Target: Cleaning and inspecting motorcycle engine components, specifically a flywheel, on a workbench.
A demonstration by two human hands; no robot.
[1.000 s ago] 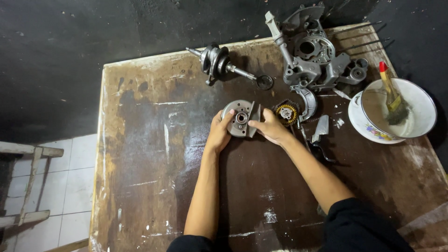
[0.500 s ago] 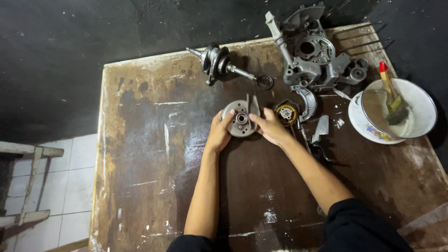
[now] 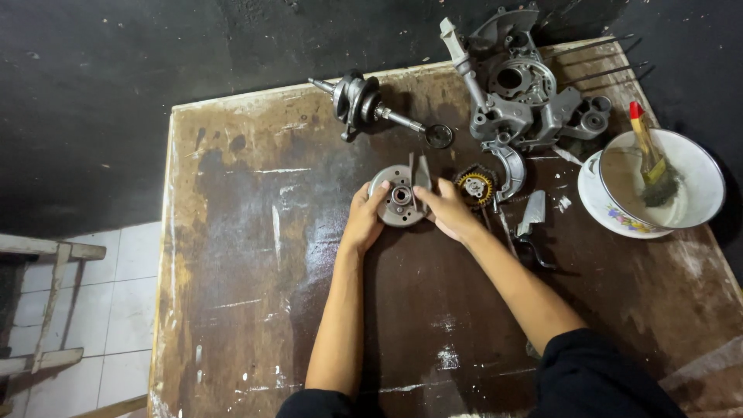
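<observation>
A crankshaft (image 3: 361, 102) lies at the far edge of the worn wooden table (image 3: 232, 310). A grey engine casing (image 3: 526, 97) sits in the far right corner. Near the right edge, a white enamel bowl (image 3: 696, 174) holds a paintbrush (image 3: 652, 159).

The lower rim of the round metal disc (image 3: 399, 196) is covered by the left hand (image 3: 364, 220) and right hand (image 3: 449, 213). Fingertip contact beneath the disc cannot be determined. The engine casing (image 3: 526, 93) merges into dark background at its upper end. The brush (image 3: 654, 159) bristles are blurred inside the bowl (image 3: 696, 166). The table (image 3: 255, 310) is cut off by the bottom edge.
</observation>
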